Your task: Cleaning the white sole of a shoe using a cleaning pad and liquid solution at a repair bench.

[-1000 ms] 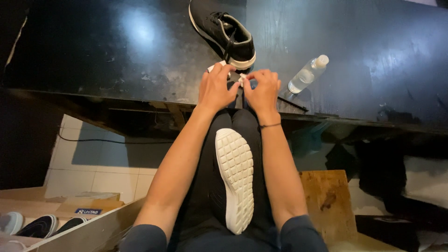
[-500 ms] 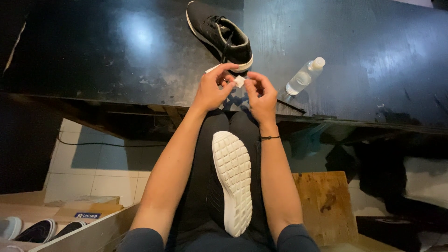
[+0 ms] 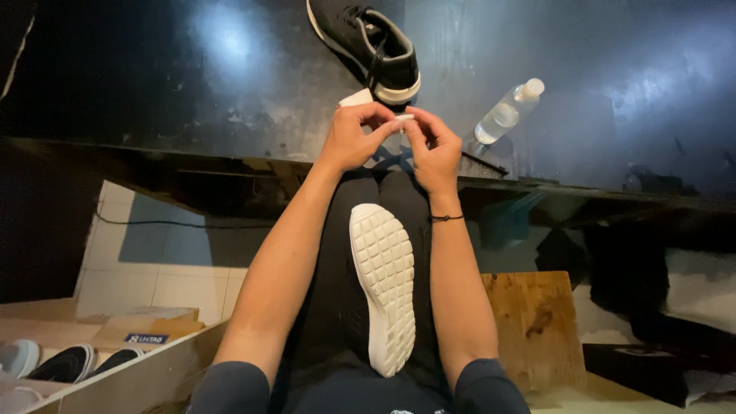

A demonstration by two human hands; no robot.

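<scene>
The left hand (image 3: 354, 136) and the right hand (image 3: 431, 147) meet above the edge of the black table (image 3: 192, 84), fingertips together. Both are nearly closed in a pinch and share one small white piece (image 3: 404, 117); it is too small to say what it is. A second white piece (image 3: 356, 97) shows just behind the left fingers, and I cannot tell if the hand touches it.

The black sneaker with white sole (image 3: 381, 285) lies in the lap between the two forearms, sole up. Its long axis runs along the legs, from the body toward the table; the wider end is nearer the body, but which end is the toe I cannot say for sure. Neither hand holds it.

To do this fine work well, in my judgement, the forearms should stay against the sneaker so it does not roll, and the fingertips should keep a light, steady pinch, because the white piece can slip easily.

A second black sneaker (image 3: 373, 47) stands on the table, upright and turned diagonally, just beyond the hands. A clear plastic bottle (image 3: 507, 112) lies on its side near it, cap pointing away to the right.
</scene>
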